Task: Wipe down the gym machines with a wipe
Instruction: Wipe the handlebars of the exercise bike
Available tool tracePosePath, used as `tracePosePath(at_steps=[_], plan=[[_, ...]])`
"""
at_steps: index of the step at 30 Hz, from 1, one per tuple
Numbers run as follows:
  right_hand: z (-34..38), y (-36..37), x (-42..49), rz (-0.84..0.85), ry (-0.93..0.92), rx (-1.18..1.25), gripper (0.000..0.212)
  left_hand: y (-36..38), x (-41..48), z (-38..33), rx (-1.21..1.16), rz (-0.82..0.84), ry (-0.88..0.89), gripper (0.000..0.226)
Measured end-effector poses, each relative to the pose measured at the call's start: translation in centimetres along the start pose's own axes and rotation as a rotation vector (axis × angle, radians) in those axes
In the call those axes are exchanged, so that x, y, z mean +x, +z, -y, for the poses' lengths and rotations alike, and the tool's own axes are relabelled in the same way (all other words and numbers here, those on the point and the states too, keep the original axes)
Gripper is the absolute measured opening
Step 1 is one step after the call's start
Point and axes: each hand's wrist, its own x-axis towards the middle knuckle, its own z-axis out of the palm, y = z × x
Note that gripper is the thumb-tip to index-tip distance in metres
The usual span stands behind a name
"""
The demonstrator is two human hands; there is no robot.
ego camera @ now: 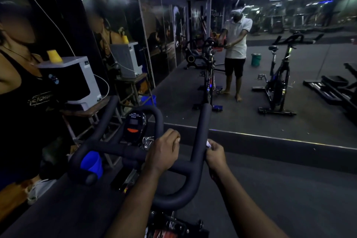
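Note:
A spin bike's black padded handlebar [123, 152] fills the lower middle of the head view, with a small console [134, 124] at its centre. My left hand [164, 150] grips the inner loop of the bar with curled fingers. My right hand [214, 153] wraps the right upright bar [201, 133] and pinches a small white wipe [208, 144] against it. Most of the wipe is hidden under my fingers.
A big wall mirror [270, 83] ahead reflects me, this bike and a second spin bike. At the left, a white machine [77, 81] with a yellow cup stands on a wooden stool. A blue bucket [92, 163] sits below the bar. Dark rubber floor [289, 189] lies around.

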Motion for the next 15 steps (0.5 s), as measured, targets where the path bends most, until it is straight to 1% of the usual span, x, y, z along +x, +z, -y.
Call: tracePosePath(at_steps=[3,5,7,8,9,10,11,13,14,15], plan=[[-0.5,-0.4,-1.7,0.045,0.052,-0.028,0.036,-0.1,-0.2,-0.3,0.011,0.022,-0.022,0.01],[-0.5,-1.0,-2.4,0.118,0.11,-0.046,0.035,-0.2,-0.2,-0.3,0.021,0.047,-0.05,0.008],[-0.1,-1.6,-2.7,0.189,0.163,-0.138,0.038,-0.6,-0.2,-0.4,-0.005,0.065,-0.059,0.009],[0.2,-1.9,-2.7,0.181,0.174,-0.205,0.039,-0.8,-0.1,-0.4,-0.032,0.072,-0.06,0.012],[0.7,-2.0,-2.6,0.119,0.17,-0.285,0.037,-1.2,-0.2,-0.5,-0.064,0.078,-0.061,0.014],[1.5,-1.9,-2.7,0.009,0.149,-0.354,0.029,-1.6,-0.3,-0.6,-0.088,0.077,-0.06,0.014],[2.4,-1.6,-3.1,-0.13,0.106,-0.395,0.021,-2.1,-0.4,-0.7,-0.098,0.061,-0.054,0.014],[4.3,-0.1,-4.3,-0.386,-0.031,-0.404,0.017,-3.2,-1.0,-0.8,-0.085,-0.011,-0.044,0.011],[5.1,0.8,-4.8,-0.45,-0.119,-0.42,0.015,-3.8,-1.2,-0.8,-0.054,-0.052,-0.048,0.01],[5.8,1.6,-5.3,-0.446,-0.203,-0.464,0.016,-4.4,-1.5,-0.6,-0.008,-0.085,-0.062,0.01]])
